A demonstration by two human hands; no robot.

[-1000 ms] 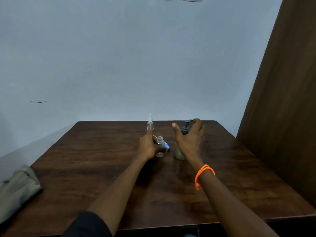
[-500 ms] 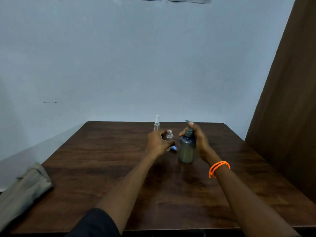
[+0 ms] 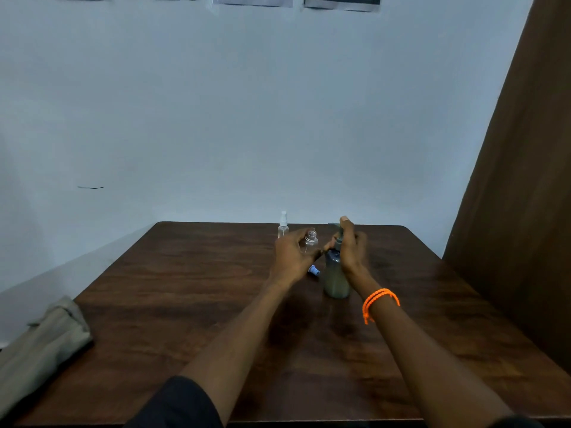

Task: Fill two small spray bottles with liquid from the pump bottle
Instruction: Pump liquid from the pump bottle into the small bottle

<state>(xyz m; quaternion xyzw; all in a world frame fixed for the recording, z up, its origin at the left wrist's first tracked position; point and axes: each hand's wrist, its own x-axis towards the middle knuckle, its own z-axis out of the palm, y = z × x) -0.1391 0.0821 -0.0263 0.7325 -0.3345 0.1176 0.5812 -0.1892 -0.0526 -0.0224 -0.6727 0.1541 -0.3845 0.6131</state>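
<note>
At frame centre, the left hand [image 3: 293,253] is holding an uncapped spray bottle [image 3: 310,242] in a curled grip. The right hand [image 3: 350,247] is gripping the pump bottle [image 3: 335,278], forefinger resting on its pump head [image 3: 335,226], above the desk [image 3: 185,304].

There is only one camera. It sits on the person's head and looks forward and a little down, over a dark wooden table [image 3: 185,304] toward a pale wall [image 3: 247,118]. Both arms reach out from the bottom edge, so the camera is close above them. The left hand [image 3: 292,256] and right hand [image 3: 350,248] show small, past the middle of the table. The wide lens bends the brown panel [image 3: 525,180] on the right.
</note>
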